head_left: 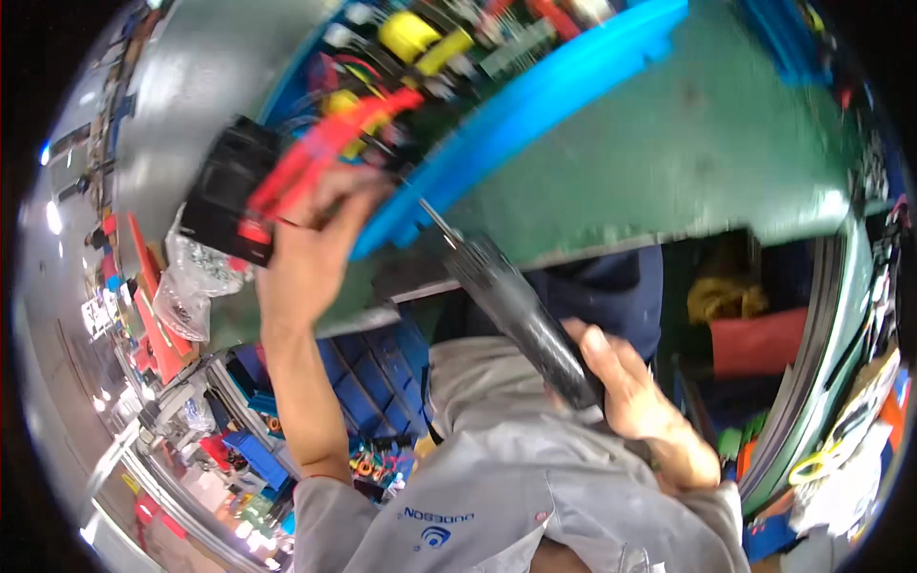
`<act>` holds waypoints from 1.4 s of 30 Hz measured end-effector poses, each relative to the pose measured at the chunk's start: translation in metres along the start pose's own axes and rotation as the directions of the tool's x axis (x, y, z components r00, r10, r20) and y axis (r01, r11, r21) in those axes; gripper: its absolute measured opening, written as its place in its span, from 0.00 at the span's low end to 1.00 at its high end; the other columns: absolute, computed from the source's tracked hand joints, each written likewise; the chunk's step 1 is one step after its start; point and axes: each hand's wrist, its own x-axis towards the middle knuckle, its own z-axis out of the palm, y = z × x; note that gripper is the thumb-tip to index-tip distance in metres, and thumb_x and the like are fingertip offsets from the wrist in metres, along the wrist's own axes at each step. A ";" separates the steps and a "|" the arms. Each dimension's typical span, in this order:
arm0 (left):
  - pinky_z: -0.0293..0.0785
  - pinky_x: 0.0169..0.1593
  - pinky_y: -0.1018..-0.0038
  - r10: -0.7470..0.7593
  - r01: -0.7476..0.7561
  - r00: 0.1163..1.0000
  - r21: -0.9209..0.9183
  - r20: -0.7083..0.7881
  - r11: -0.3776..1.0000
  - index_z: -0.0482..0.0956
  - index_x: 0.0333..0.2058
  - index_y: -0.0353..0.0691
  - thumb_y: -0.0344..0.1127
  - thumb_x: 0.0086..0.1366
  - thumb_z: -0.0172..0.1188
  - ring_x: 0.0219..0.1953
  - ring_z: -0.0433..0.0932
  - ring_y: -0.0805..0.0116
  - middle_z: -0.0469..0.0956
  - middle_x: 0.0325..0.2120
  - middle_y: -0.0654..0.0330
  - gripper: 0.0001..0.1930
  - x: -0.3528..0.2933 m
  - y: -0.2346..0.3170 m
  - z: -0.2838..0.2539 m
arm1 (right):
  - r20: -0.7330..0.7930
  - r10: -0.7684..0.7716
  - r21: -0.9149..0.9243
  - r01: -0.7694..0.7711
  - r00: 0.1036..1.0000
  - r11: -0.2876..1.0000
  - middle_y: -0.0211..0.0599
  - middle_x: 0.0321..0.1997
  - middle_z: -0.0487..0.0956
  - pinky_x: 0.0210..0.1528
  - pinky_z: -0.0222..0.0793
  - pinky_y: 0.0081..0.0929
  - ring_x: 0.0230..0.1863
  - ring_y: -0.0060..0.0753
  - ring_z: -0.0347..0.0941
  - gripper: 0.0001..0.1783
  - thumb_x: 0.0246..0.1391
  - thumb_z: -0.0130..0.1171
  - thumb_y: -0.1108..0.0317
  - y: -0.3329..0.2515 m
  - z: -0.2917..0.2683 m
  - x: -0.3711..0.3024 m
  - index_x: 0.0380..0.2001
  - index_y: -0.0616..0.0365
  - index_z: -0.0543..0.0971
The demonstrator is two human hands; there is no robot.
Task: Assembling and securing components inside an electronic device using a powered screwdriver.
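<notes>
My right hand (630, 392) is wrapped round the rear of a black electric screwdriver (516, 315). Its thin metal bit (439, 222) points up and left, close to the near rim of a blue tray (535, 115). Over the tray's left end, my left hand (310, 244) is closed with curled fingers against a long red part (325, 148). Motion blurs both that part and the fingertips. Just left of this hand is a black box-shaped piece (229, 186). Inside the tray lie yellow, red and dark electronic components (411, 38), also blurred.
A clear plastic bag of small metal pieces (196, 277) rests at the left of the green worktop (650, 162). Below the worktop on the right is an open shelf holding a red piece (759, 342). Blue bins (253, 458) stand at lower left.
</notes>
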 end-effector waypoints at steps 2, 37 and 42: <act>0.76 0.51 0.74 0.044 -0.042 0.997 -0.025 0.062 0.999 0.82 0.47 0.35 0.25 0.69 0.59 0.43 0.81 0.71 0.83 0.38 0.58 0.09 -0.001 -0.013 0.001 | 0.035 0.124 0.099 -0.127 0.992 0.987 0.35 0.29 0.81 0.35 0.68 0.23 0.28 0.24 0.74 0.40 0.71 0.30 0.36 0.013 -0.008 -0.003 0.53 0.64 0.75; 0.73 0.46 0.61 0.459 -0.318 0.875 0.532 -0.153 0.785 0.83 0.36 0.42 0.25 0.49 0.68 0.41 0.78 0.55 0.79 0.38 0.60 0.13 -0.047 -0.064 -0.026 | -0.463 -0.220 -0.022 0.238 0.858 0.971 0.36 0.28 0.77 0.30 0.66 0.23 0.27 0.23 0.70 0.42 0.66 0.36 0.30 0.046 -0.036 -0.049 0.49 0.64 0.72; 0.72 0.49 0.63 0.470 -0.215 0.852 0.665 -0.230 0.715 0.81 0.40 0.41 0.27 0.65 0.60 0.43 0.79 0.60 0.80 0.40 0.58 0.06 -0.046 -0.089 -0.051 | -0.574 -0.312 -0.265 0.188 0.757 0.946 0.31 0.30 0.76 0.33 0.64 0.21 0.28 0.19 0.67 0.26 0.64 0.57 0.52 0.008 -0.048 -0.065 0.54 0.63 0.71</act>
